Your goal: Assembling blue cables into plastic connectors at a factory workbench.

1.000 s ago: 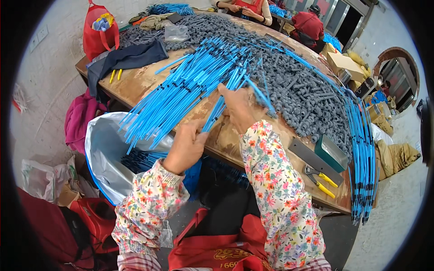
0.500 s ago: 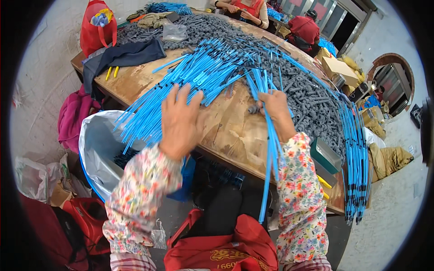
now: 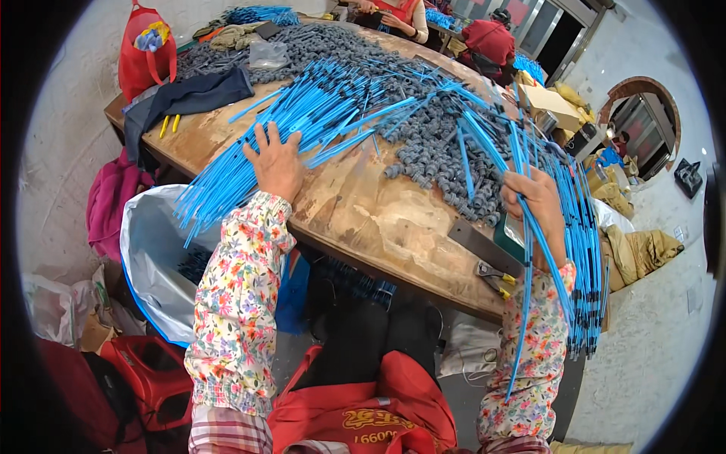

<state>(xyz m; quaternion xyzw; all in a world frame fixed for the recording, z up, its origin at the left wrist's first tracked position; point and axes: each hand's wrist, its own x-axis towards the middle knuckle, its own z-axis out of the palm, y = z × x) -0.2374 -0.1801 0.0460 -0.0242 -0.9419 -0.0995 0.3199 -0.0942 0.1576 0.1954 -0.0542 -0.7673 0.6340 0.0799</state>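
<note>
My left hand [image 3: 278, 163] rests with fingers spread on the near side of a large heap of thin blue strips with black ends [image 3: 302, 102]. These look like cable ties, though I cannot be sure. On the right, my right hand [image 3: 535, 198] is closed round a small bundle of the same blue strips [image 3: 484, 140], which stick out beyond it both ways. Their far ends reach over a pile of small grey ribbed plastic parts [image 3: 446, 151]. More blue strips [image 3: 586, 265] hang over the table's right edge, beside my right forearm.
Pliers with yellow handles [image 3: 495, 278] and a green box [image 3: 510, 238] lie by the near right edge of the wooden table [image 3: 363, 227]. A bin with a white liner [image 3: 155, 250] stands below on the left. Across the table sits a person in red [image 3: 393, 15].
My right hand has moved right with its bundle of blue strips, away from the table's middle. My left hand, raised and blurred before, now lies on the heap. The view has shifted slightly.
</note>
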